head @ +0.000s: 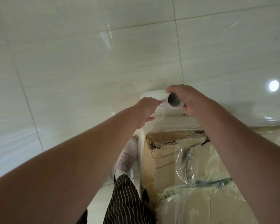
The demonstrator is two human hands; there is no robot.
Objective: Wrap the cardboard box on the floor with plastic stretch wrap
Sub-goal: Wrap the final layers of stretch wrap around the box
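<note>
A cardboard box stands on the tiled floor at the lower right, its top and sides covered in glossy stretch film. Above the box's far left corner I hold a roll of stretch wrap upright, seen end-on with its dark core hole toward me. My right hand grips the roll from the right side. My left hand pinches the film at the roll's left edge. A clear sheet of film runs from the roll down to the box's far edge.
Pale glossy floor tiles fill the upper and left part of the view, with a ceiling lamp reflected at the right. My foot in a white shoe and a striped trouser leg stand close against the box's left side.
</note>
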